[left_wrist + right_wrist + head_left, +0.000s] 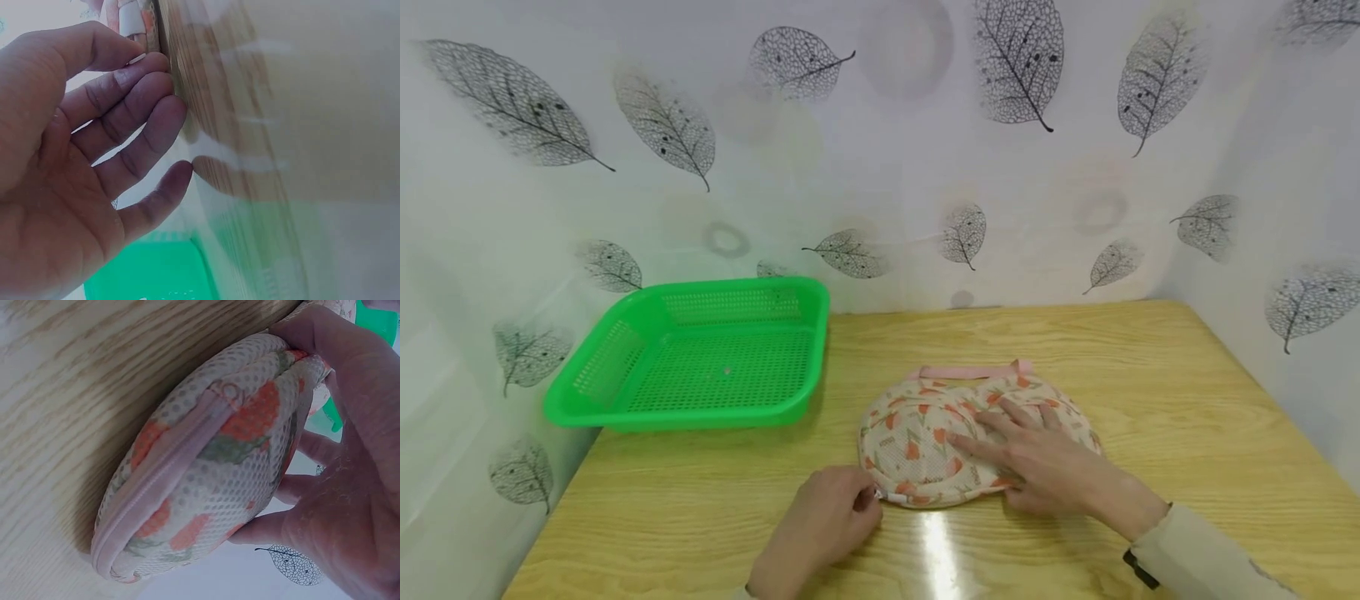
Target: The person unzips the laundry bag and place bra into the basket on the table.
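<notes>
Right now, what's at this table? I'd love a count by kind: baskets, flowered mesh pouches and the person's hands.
Green basket: 1
Flowered mesh pouch: 1
Hands: 2, the left hand and the right hand
Total: 4

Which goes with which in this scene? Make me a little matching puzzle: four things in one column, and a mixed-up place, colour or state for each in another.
Things:
1. Basket
2. Left hand
3. Right hand
4. Strap

Place, colour or state:
A. Pinching at the near left edge of the floral pouch
B. Pink, along the pouch's far edge
C. Green, to the left of the pouch
D. Spread on top of the pouch

Right pairs: 1-C; 2-A; 3-D; 4-B
</notes>
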The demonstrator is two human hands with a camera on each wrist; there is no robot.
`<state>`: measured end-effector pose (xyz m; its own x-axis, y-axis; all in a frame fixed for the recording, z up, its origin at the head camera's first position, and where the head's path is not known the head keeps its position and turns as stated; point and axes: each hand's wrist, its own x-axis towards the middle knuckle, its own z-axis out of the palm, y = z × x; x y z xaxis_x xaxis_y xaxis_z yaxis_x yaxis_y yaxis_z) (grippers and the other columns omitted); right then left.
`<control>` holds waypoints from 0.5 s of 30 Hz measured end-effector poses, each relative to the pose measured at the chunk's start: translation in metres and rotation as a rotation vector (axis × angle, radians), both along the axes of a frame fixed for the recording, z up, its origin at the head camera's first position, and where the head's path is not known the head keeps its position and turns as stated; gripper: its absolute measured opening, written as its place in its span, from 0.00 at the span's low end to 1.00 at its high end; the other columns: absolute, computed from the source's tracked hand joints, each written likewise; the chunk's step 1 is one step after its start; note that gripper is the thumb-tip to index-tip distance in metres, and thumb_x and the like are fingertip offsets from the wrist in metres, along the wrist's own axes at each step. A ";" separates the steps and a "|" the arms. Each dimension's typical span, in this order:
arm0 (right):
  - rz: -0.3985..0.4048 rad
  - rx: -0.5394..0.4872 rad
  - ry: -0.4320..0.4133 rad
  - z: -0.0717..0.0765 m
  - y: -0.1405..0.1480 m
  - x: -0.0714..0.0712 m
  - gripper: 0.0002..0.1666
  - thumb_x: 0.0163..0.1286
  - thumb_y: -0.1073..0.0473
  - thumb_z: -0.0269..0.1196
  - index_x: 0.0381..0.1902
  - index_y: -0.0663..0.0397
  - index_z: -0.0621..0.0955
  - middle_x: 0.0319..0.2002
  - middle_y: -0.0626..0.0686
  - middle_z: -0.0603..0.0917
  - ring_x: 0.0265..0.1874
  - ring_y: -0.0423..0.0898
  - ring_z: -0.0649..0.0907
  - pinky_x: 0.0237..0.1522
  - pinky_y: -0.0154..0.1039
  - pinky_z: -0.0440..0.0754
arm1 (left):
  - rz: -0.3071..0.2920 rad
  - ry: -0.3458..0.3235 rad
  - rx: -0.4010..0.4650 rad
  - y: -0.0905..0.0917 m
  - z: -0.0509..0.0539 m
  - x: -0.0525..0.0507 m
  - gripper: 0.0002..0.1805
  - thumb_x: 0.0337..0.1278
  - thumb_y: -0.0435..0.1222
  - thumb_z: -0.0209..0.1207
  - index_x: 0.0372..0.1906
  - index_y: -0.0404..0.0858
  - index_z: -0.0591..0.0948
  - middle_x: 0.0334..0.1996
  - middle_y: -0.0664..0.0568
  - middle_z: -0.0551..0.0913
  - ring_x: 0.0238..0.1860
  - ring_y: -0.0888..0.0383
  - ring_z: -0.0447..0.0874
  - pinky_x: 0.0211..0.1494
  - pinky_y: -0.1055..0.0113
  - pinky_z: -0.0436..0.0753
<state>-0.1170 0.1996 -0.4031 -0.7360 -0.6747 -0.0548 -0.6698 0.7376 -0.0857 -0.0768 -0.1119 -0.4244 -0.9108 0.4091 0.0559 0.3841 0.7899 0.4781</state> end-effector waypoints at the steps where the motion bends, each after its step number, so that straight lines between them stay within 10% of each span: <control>1: 0.001 0.000 0.001 0.000 0.000 0.000 0.54 0.57 0.53 0.69 0.79 0.21 0.60 0.76 0.57 0.69 0.73 0.72 0.67 0.57 0.85 0.64 | 0.002 -0.003 -0.001 -0.001 0.000 -0.001 0.16 0.50 0.33 0.60 0.16 0.49 0.68 0.17 0.65 0.65 0.21 0.69 0.60 0.26 0.74 0.65; 15: -0.015 -0.022 0.009 -0.005 0.000 0.001 0.52 0.57 0.46 0.66 0.79 0.21 0.61 0.77 0.57 0.67 0.75 0.71 0.64 0.57 0.85 0.63 | 0.022 -0.059 -0.015 -0.010 0.003 -0.003 0.12 0.57 0.35 0.61 0.20 0.50 0.75 0.21 0.65 0.72 0.25 0.68 0.66 0.29 0.73 0.69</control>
<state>-0.1158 0.1995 -0.4083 -0.7463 -0.6648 -0.0334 -0.6596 0.7454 -0.0963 -0.0799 -0.1219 -0.4216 -0.9212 0.3890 -0.0037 0.3379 0.8051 0.4875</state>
